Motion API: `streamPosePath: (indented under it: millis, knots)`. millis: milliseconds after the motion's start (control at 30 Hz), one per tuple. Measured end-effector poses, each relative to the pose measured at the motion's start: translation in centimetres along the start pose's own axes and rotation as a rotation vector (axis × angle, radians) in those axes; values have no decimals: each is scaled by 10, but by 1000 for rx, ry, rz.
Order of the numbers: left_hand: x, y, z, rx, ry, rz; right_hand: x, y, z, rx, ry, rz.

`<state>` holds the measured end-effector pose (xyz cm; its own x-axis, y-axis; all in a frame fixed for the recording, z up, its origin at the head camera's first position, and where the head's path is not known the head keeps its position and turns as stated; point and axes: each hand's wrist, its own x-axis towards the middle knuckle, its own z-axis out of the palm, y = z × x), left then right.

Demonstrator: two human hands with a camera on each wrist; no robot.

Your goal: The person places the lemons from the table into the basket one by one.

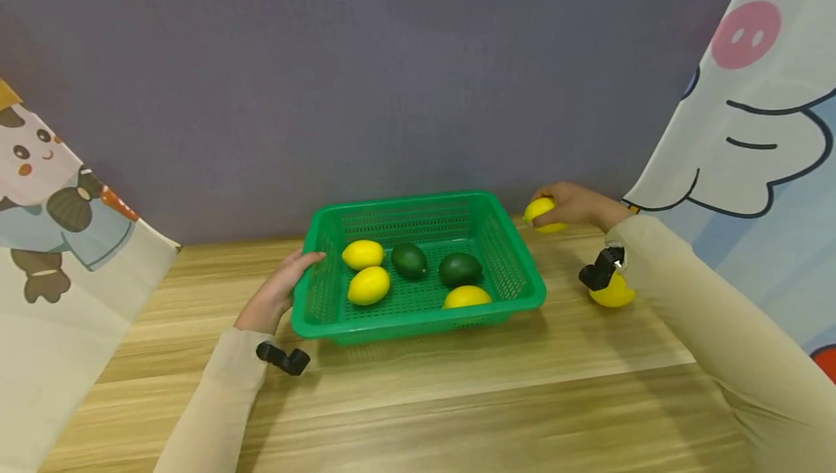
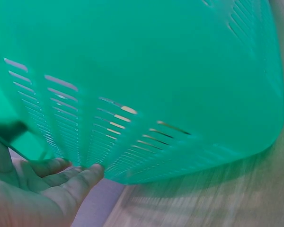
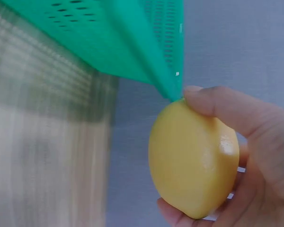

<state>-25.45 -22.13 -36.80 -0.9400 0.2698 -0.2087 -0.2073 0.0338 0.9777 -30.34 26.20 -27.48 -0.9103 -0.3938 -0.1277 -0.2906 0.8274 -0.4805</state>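
A green slotted basket point(image 1: 516, 270) sits on the wooden table. Inside lie three yellow lemons point(image 1: 369, 285) and two dark green avocados point(image 1: 460, 268). My left hand point(image 1: 282, 286) rests with relaxed fingers against the basket's left wall point(image 2: 132, 94), the fingers point(image 2: 80, 182) touching the slotted side. My right hand point(image 1: 573, 206) grips a yellow lemon point(image 1: 543, 214) just right of the basket's far right corner; the right wrist view shows that lemon point(image 3: 194, 158) held between thumb and fingers beside the basket's corner point(image 3: 165, 56). Another lemon point(image 1: 612, 293) lies on the table under my right wrist.
A purple wall runs behind the table point(image 1: 457, 400). Cartoon-printed cloth panels stand at the left point(image 1: 52, 255) and right point(image 1: 751, 132). Small black wrist cameras sit by each forearm point(image 1: 284, 358).
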Motion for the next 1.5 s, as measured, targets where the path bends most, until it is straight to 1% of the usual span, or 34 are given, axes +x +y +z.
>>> streamPosePath:
  millis: [167,267,400,633,900,1233,1500]
  knots:
    - [1,0,1,-6,-1,6,0,-10,-8,19,16,11]
    - [1,0,1,-15,-3,10,0,-16,-10,28,28,1]
    - [1,0,1,-20,-11,7,3,-24,-11,34,36,-12]
    - [-1,2,-1,-17,0,-6,10,-40,-9,35,41,8]
    - [-2,2,0,-22,0,-3,22,-53,-2,50,27,31]
    - [-1,-1,0,-33,-1,5,36,-67,14,75,13,-13]
    - [-1,-2,0,-33,6,5,48,-77,30,88,-8,-24]
